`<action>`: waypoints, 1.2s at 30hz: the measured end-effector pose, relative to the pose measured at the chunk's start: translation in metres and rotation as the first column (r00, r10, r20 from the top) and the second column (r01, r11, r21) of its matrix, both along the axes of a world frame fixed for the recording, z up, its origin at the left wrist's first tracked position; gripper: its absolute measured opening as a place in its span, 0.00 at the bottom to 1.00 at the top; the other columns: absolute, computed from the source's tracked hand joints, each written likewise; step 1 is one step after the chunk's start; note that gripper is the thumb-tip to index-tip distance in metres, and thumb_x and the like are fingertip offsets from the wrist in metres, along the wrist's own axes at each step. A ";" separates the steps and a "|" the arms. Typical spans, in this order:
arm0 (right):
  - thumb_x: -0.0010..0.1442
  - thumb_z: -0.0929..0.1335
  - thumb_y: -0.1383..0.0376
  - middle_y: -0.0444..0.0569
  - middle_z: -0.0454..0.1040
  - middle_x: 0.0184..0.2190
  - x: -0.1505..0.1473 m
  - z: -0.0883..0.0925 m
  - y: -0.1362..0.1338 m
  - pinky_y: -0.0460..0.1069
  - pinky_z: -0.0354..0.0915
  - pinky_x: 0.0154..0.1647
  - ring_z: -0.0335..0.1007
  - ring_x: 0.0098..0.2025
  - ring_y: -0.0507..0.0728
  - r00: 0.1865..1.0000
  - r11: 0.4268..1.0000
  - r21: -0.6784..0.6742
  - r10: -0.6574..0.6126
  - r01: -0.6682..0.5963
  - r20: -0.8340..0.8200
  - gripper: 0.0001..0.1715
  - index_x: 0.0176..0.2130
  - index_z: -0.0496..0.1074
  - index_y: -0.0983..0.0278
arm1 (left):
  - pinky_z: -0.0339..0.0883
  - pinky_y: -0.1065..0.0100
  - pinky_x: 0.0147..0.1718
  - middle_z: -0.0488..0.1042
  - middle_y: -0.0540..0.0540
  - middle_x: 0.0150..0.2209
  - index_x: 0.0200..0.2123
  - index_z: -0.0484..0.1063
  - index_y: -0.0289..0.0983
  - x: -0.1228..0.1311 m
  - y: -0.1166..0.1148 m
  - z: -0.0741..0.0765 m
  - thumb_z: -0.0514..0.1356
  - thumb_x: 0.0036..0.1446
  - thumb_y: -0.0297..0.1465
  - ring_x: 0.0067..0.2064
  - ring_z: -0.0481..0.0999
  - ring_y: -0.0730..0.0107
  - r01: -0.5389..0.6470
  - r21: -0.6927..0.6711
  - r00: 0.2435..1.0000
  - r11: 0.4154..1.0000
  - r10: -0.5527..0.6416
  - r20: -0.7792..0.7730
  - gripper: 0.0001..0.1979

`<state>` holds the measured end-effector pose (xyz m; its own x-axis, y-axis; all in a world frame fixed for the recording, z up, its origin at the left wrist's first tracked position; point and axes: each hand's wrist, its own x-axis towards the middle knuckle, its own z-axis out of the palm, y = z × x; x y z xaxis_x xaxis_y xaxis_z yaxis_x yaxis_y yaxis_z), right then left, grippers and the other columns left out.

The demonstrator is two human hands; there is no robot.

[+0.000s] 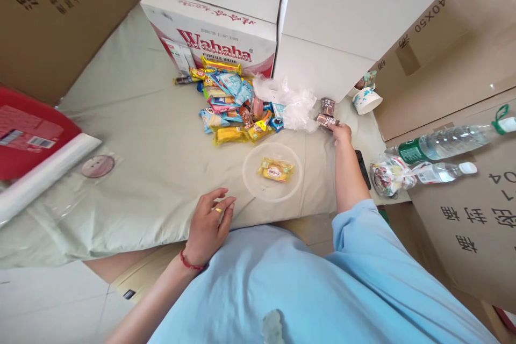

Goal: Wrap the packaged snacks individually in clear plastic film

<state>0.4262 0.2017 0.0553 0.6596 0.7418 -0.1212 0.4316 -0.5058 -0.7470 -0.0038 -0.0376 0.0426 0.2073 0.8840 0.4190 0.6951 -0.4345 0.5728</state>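
My right hand (342, 134) reaches across the table and pinches the edge of a small brown COCO snack packet (325, 120). A second brown packet (328, 105) lies just behind it. Near the table's front edge, my left hand (210, 217) is empty, its fingers loosely bent and apart; it wears a ring and a red bracelet. Between the hands stands a round translucent plastic bowl (250, 187) with one yellow wrapped snack (276, 170) in it. Beyond the bowl, a heap of colourful wrapped snacks (231, 99) lies beside a crumpled clear plastic bag (296, 105).
A Wahaha carton (217, 37) and white boxes (322, 59) wall off the back. Paper cups (366, 101), plastic bottles (447, 142) and a dark phone-like object (362, 169) are at right. A red package (36, 134) and a round pinkish item (98, 166) lie left.
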 end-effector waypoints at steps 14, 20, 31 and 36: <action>0.59 0.76 0.57 0.47 0.81 0.45 -0.070 0.102 -0.135 0.52 0.75 0.49 0.79 0.45 0.56 0.494 0.517 0.312 0.856 -0.797 -0.153 0.23 0.53 0.76 0.58 | 0.79 0.57 0.48 0.73 0.39 0.53 0.52 0.74 0.40 0.011 0.030 0.012 0.57 0.70 0.32 0.51 0.78 0.61 -0.035 -0.114 0.988 0.993 0.052 0.149 0.11; 0.61 0.70 0.74 0.55 0.82 0.47 -0.180 0.107 -0.093 0.52 0.70 0.50 0.78 0.48 0.61 -0.369 -0.357 -0.459 0.927 -0.813 -0.068 0.22 0.54 0.78 0.64 | 0.77 0.66 0.30 0.69 0.37 0.53 0.55 0.69 0.35 0.041 0.058 0.006 0.59 0.67 0.39 0.39 0.77 0.68 -0.065 -0.287 0.969 0.956 0.129 0.210 0.18; 0.74 0.63 0.67 0.60 0.77 0.54 -0.185 0.071 -0.121 0.51 0.64 0.56 0.73 0.56 0.60 -0.041 0.119 -0.455 0.944 -0.882 0.327 0.17 0.58 0.74 0.67 | 0.77 0.60 0.40 0.72 0.39 0.51 0.54 0.67 0.36 0.052 0.059 -0.007 0.57 0.65 0.31 0.41 0.78 0.64 -0.121 -0.279 0.965 0.953 0.179 0.191 0.15; 0.75 0.64 0.58 0.63 0.77 0.55 -0.174 0.066 -0.126 0.53 0.62 0.57 0.73 0.56 0.63 -0.046 0.078 -0.561 0.978 -0.824 0.203 0.23 0.60 0.71 0.70 | 0.76 0.55 0.47 0.73 0.38 0.50 0.53 0.67 0.36 0.057 0.061 -0.009 0.55 0.64 0.29 0.44 0.78 0.60 -0.149 -0.253 0.966 0.956 0.195 0.170 0.15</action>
<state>0.2525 0.0757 0.1217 -0.5733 0.7261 -0.3795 0.8186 0.5272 -0.2279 0.0534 0.0236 0.0335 -0.0201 0.9774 0.2102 0.6145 -0.1538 0.7738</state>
